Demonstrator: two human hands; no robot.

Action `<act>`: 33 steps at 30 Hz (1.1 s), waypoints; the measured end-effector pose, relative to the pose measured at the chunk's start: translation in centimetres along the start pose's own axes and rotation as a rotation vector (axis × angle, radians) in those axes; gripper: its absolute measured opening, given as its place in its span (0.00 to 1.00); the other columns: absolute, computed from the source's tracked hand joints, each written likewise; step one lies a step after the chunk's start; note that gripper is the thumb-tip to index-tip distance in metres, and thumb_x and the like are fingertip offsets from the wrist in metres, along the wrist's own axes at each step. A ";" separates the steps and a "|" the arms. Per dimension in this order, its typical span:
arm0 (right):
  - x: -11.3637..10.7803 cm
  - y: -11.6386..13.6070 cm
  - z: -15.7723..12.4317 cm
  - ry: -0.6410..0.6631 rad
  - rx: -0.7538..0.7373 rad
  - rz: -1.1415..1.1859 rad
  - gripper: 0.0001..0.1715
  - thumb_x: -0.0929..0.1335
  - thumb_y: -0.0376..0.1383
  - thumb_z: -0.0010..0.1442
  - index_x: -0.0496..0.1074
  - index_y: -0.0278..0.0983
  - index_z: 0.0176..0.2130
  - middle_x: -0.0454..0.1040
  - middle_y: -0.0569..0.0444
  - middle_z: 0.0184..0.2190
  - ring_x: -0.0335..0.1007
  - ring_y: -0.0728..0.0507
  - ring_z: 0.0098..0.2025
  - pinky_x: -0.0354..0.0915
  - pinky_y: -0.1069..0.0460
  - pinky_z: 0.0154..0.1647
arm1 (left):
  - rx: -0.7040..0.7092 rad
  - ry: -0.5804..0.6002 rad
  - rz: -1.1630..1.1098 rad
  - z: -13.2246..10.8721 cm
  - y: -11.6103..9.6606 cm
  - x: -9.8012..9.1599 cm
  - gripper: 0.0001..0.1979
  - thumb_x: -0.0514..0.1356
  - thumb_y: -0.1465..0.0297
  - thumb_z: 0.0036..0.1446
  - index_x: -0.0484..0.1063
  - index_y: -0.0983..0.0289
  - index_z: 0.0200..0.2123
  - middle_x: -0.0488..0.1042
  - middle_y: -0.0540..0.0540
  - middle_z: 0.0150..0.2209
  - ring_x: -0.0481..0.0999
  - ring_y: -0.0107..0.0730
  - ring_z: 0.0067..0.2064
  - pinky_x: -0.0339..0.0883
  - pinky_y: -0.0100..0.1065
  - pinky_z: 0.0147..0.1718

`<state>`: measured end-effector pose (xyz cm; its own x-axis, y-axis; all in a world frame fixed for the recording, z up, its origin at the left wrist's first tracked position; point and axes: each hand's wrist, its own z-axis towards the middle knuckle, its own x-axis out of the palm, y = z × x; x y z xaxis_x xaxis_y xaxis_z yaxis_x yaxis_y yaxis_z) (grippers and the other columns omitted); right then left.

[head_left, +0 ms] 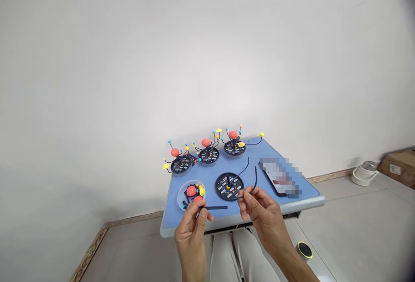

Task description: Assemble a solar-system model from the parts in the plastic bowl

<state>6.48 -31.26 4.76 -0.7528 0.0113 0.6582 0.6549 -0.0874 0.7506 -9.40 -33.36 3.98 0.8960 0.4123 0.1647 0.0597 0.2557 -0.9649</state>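
Left hand (193, 223): pinching tube (218, 207) near one end, possibly slipping.
Right hand (259, 208): pinching rod (255, 179), possibly snagging base (222, 190) from closeness.
Bowl (179, 194): sitting nearby, possibly tipping when bumped.

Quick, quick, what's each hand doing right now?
Left hand: closed, pinching a straight black rod.
Right hand: closed, pinching a curved black rod.

L fingers (201, 218) grip blk rod (218, 207), R fingers (254, 203) bent stem (255, 179), at blue desk (171, 217) w/ 3 models (209, 156) at back.
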 end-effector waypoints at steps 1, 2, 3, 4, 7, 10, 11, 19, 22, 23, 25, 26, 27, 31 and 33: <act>-0.2 0.0 -0.1 0.003 -0.017 -0.015 0.15 0.76 0.44 0.51 0.73 0.37 0.30 0.73 0.55 0.25 0.64 0.49 0.22 0.62 0.52 0.25 | -0.003 0.002 -0.009 -0.1 -0.1 0.2 0.16 0.69 0.58 0.47 0.80 0.62 0.37 0.78 0.53 0.33 0.75 0.27 0.28 0.72 0.31 0.34; -0.4 0.0 -0.2 0.007 -0.040 -0.036 0.14 0.75 0.44 0.53 0.73 0.38 0.30 0.73 0.55 0.25 0.65 0.49 0.23 0.62 0.52 0.26 | -0.009 0.005 -0.017 -0.1 -0.2 0.3 0.16 0.69 0.58 0.48 0.80 0.61 0.38 0.78 0.53 0.34 0.75 0.28 0.29 0.72 0.31 0.34; -0.6 0.0 -0.3 0.011 -0.064 -0.061 0.13 0.74 0.44 0.54 0.73 0.38 0.31 0.74 0.55 0.26 0.65 0.49 0.23 0.63 0.52 0.27 | -0.014 0.005 -0.023 -0.2 -0.3 0.4 0.17 0.69 0.58 0.48 0.80 0.61 0.39 0.78 0.54 0.35 0.75 0.28 0.29 0.72 0.31 0.34; -0.8 0.0 -0.5 0.013 -0.090 -0.088 0.11 0.73 0.43 0.55 0.74 0.38 0.32 0.74 0.55 0.26 0.66 0.48 0.24 0.63 0.51 0.27 | -0.016 0.004 -0.025 -0.3 -0.4 0.6 0.18 0.69 0.59 0.48 0.80 0.61 0.41 0.78 0.54 0.35 0.76 0.29 0.30 0.72 0.31 0.34; -1.1 0.1 -1.3 0.016 -0.142 -0.164 0.09 0.72 0.42 0.58 0.74 0.39 0.34 0.75 0.54 0.28 0.68 0.47 0.24 0.65 0.50 0.29 | -0.002 -0.018 -0.018 -0.7 -0.7 0.8 0.19 0.69 0.59 0.48 0.79 0.61 0.42 0.78 0.55 0.35 0.78 0.32 0.33 0.73 0.31 0.34; -1.2 0.4 -2.1 0.010 -0.158 -0.199 0.08 0.71 0.42 0.59 0.75 0.40 0.34 0.75 0.53 0.30 0.69 0.47 0.25 0.66 0.49 0.29 | 0.014 -0.039 -0.001 -1.2 -0.9 0.8 0.15 0.68 0.60 0.49 0.80 0.61 0.39 0.78 0.55 0.34 0.79 0.34 0.33 0.74 0.31 0.34; -1.2 0.4 -2.3 0.007 -0.159 -0.201 0.08 0.71 0.42 0.59 0.75 0.40 0.34 0.75 0.53 0.30 0.68 0.47 0.24 0.66 0.49 0.29 | 0.015 -0.039 0.008 -1.4 -0.9 0.8 0.15 0.68 0.60 0.49 0.80 0.61 0.39 0.78 0.55 0.35 0.79 0.34 0.33 0.74 0.32 0.34; -0.8 0.5 -3.1 0.024 -0.242 -0.246 0.06 0.70 0.39 0.61 0.74 0.39 0.34 0.75 0.53 0.29 0.69 0.47 0.23 0.68 0.50 0.27 | -0.044 -0.093 -0.050 -2.3 -0.6 0.6 0.15 0.69 0.60 0.48 0.81 0.62 0.37 0.78 0.53 0.27 0.79 0.33 0.31 0.74 0.31 0.33; -0.4 0.5 -3.1 0.040 -0.313 -0.235 0.05 0.70 0.37 0.60 0.74 0.38 0.34 0.75 0.52 0.29 0.70 0.47 0.23 0.68 0.50 0.24 | -0.104 -0.117 -0.148 -2.4 -0.6 0.6 0.17 0.70 0.60 0.45 0.81 0.64 0.36 0.77 0.52 0.25 0.79 0.33 0.29 0.74 0.30 0.30; -0.2 0.6 -3.1 0.049 -0.330 -0.223 0.05 0.70 0.37 0.60 0.74 0.37 0.34 0.75 0.52 0.29 0.71 0.47 0.23 0.69 0.51 0.23 | -0.121 -0.120 -0.166 -2.3 -0.7 0.6 0.17 0.71 0.60 0.44 0.81 0.64 0.36 0.77 0.52 0.25 0.79 0.33 0.28 0.74 0.31 0.30; 0.1 0.8 -3.2 0.065 -0.340 -0.205 0.04 0.69 0.35 0.61 0.74 0.37 0.34 0.75 0.52 0.29 0.71 0.47 0.23 0.69 0.51 0.23 | -0.143 -0.121 -0.183 -2.3 -0.8 0.6 0.18 0.72 0.60 0.43 0.81 0.65 0.36 0.77 0.52 0.25 0.79 0.33 0.28 0.74 0.31 0.30; 0.1 0.8 -3.2 0.071 -0.342 -0.200 0.04 0.69 0.35 0.61 0.74 0.37 0.34 0.75 0.53 0.28 0.71 0.47 0.23 0.69 0.52 0.23 | -0.148 -0.120 -0.187 -2.3 -0.8 0.7 0.18 0.72 0.61 0.43 0.81 0.65 0.36 0.77 0.52 0.25 0.79 0.32 0.28 0.75 0.31 0.30; 0.2 0.9 -3.2 0.077 -0.339 -0.202 0.04 0.69 0.35 0.61 0.74 0.37 0.34 0.75 0.53 0.28 0.71 0.48 0.22 0.69 0.52 0.23 | -0.149 -0.117 -0.192 -2.2 -0.8 0.7 0.18 0.72 0.61 0.43 0.81 0.65 0.36 0.77 0.51 0.25 0.79 0.32 0.28 0.75 0.30 0.31; 0.2 1.0 -3.2 0.092 -0.333 -0.241 0.04 0.68 0.35 0.62 0.73 0.37 0.34 0.75 0.54 0.27 0.71 0.49 0.21 0.68 0.52 0.24 | -0.143 -0.106 -0.208 -2.2 -0.8 0.9 0.17 0.72 0.61 0.43 0.81 0.64 0.35 0.77 0.50 0.24 0.78 0.29 0.28 0.75 0.29 0.32; 0.1 1.0 -3.2 0.094 -0.332 -0.251 0.05 0.68 0.35 0.62 0.73 0.37 0.34 0.75 0.54 0.28 0.71 0.49 0.22 0.68 0.52 0.24 | -0.142 -0.099 -0.205 -2.2 -0.8 0.9 0.16 0.72 0.62 0.43 0.81 0.64 0.36 0.77 0.50 0.25 0.78 0.28 0.28 0.75 0.28 0.31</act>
<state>6.84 -34.51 5.37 -0.8989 -0.0169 0.4378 0.4056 -0.4101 0.8169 -7.66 -35.08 4.46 0.8117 0.4503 0.3719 0.3027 0.2203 -0.9273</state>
